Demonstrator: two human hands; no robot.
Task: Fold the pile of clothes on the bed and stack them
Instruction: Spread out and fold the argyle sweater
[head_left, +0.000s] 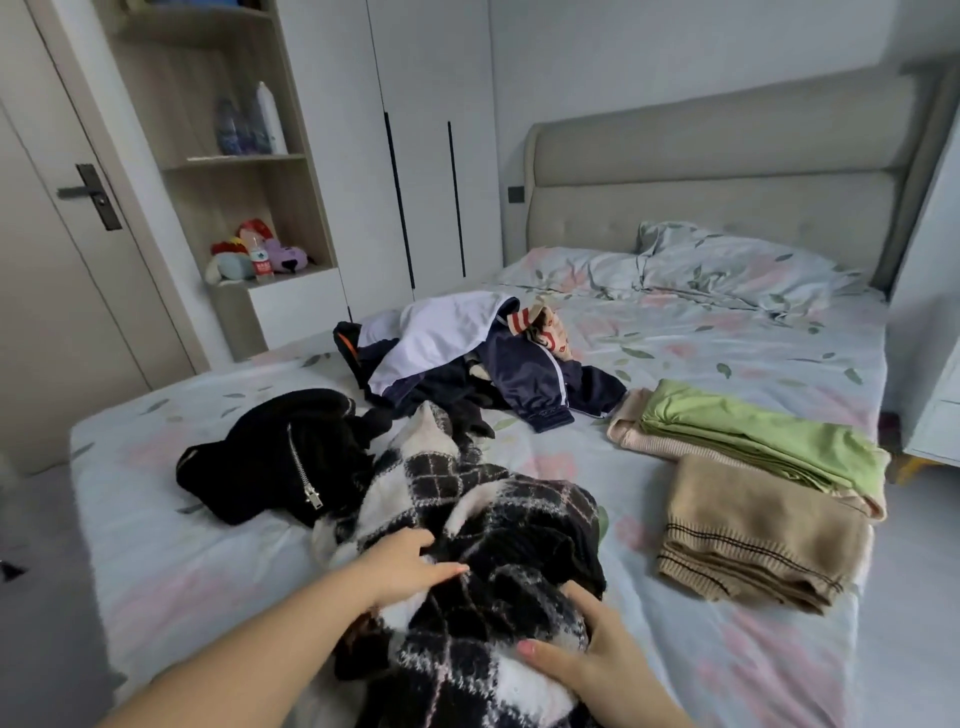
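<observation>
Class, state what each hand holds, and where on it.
Both the left hand and right hand grip the black-and-white plaid garment at its bunched near end.

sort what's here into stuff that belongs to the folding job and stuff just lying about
Job: plaid knit held by left hand and right hand, black zip jacket, unfolded pile, folded stack.
Lying about: pillow, plush toys, shelf bottles.

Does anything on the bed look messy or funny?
The black zip-up garment lies crumpled at the left, and a heap of navy and white clothes sits tangled mid-bed, unfolded. The folded tan knitted sweater lies beside the folded green cloth, not on top. The left hand and right hand grip a bunched black-and-white plaid knit.
</observation>
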